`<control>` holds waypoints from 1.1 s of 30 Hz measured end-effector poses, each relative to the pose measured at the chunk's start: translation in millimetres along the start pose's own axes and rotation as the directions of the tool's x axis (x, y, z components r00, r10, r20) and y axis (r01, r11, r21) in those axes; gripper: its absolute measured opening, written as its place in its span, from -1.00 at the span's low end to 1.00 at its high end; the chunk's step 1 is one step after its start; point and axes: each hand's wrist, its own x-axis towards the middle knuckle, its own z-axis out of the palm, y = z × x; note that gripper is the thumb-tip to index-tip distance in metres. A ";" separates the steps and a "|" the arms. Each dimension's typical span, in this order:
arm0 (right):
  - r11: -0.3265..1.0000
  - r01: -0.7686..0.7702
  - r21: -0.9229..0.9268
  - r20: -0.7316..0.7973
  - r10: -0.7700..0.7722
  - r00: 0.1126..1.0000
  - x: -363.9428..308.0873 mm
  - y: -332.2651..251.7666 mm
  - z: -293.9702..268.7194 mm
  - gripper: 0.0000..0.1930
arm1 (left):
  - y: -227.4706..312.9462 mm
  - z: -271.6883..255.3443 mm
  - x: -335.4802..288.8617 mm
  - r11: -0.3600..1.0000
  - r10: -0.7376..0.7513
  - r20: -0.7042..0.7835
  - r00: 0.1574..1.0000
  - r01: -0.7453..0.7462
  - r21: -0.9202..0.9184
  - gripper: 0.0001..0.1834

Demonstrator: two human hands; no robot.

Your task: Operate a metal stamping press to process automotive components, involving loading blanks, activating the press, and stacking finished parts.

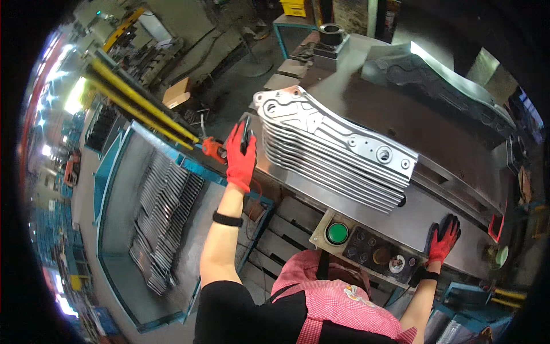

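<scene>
A tall stack of stamped metal plates (pixel 335 149), long and curved with holes and raised ribs, lies on the metal work table (pixel 344 195) in front of me. My left hand (pixel 240 157), in a red glove with a dark palm, is raised just left of the stack's left end. Its fingers are stretched and apart, and I see nothing held in them. On the right, my right hand (pixel 444 239) in a matching glove rests at the table's near edge with fingers spread, apart from the stack.
A control box with a big green button (pixel 337 233) sits at the table's near edge. At left stands a blue-framed metal bin (pixel 109 246) with rows of similar plates (pixel 166 218). An orange-red device (pixel 213 150) and yellow bars (pixel 140 106) are near my left hand. A large shaped metal die (pixel 441 92) lies beyond.
</scene>
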 end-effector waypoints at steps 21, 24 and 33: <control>0.982 0.123 0.146 -0.165 -0.099 0.981 -10.5 39.3 33.2 -0.37 | 14.6 -95.6 -216.2 0.922 -0.382 0.180 0.906 0.361 0.140 -0.43; 0.914 0.081 0.396 -0.227 0.012 0.974 -17.6 21.2 33.2 -0.43 | -2.3 -90.3 -205.1 0.904 -0.427 0.191 0.884 0.420 0.075 -0.46; 0.638 0.031 0.770 -0.177 0.166 0.970 -35.5 -211.7 -53.0 -0.23 | -71.5 -4.4 -39.6 0.785 -0.426 0.312 0.849 0.518 -0.339 -0.41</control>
